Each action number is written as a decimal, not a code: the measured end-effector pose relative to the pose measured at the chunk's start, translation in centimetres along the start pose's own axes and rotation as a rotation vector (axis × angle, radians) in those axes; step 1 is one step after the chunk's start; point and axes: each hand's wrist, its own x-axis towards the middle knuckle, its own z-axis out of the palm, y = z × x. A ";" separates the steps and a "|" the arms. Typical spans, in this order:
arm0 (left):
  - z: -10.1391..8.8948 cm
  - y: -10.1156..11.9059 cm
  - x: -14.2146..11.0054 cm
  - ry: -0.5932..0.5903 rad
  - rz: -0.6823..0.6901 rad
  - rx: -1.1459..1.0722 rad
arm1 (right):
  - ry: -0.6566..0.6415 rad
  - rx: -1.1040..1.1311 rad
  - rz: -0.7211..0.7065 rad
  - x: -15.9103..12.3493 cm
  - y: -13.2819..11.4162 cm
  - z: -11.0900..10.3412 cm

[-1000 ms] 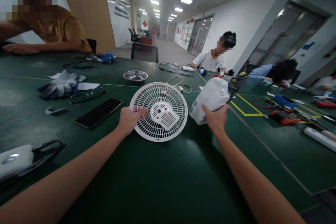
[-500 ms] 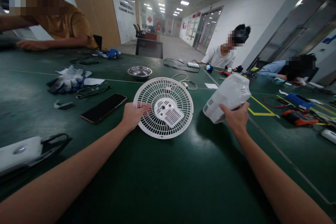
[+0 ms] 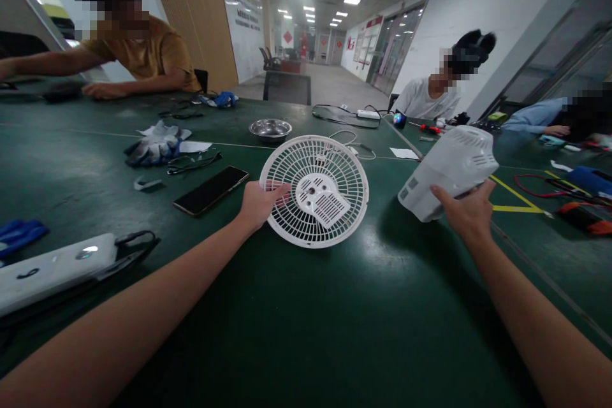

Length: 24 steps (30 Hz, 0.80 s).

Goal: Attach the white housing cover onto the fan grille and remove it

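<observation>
My left hand [image 3: 259,204] grips the left rim of a round white fan grille [image 3: 315,190], which lies tilted on the green table [image 3: 306,306] with its slotted centre plate facing up. To its right, my right hand [image 3: 466,213] holds a white plastic fan body [image 3: 449,171] lifted above the table, fingers wrapped around its lower end. The two parts are apart, with a gap of table between them.
A black phone [image 3: 211,190], cables, crumpled gloves [image 3: 155,146] and a steel bowl [image 3: 270,129] lie beyond the grille. A white power strip [image 3: 52,271] sits near left. Tools lie at right by yellow tape [image 3: 514,203]. Other people sit at the far left and right.
My right hand has carried the fan body farther right and away from the grille. My left hand keeps its hold on the grille. The camera has turned somewhat left.
</observation>
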 end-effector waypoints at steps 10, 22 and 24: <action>0.1 0.4 -0.2 0.007 0.001 0.011 | -0.042 0.000 0.052 0.4 -0.1 -0.2; 0.2 0.0 -0.1 -0.006 0.002 -0.033 | 0.206 0.215 -0.127 2.2 1.3 0.7; 0.2 0.0 0.0 -0.010 0.008 -0.028 | 0.222 0.258 -0.137 2.7 2.0 0.8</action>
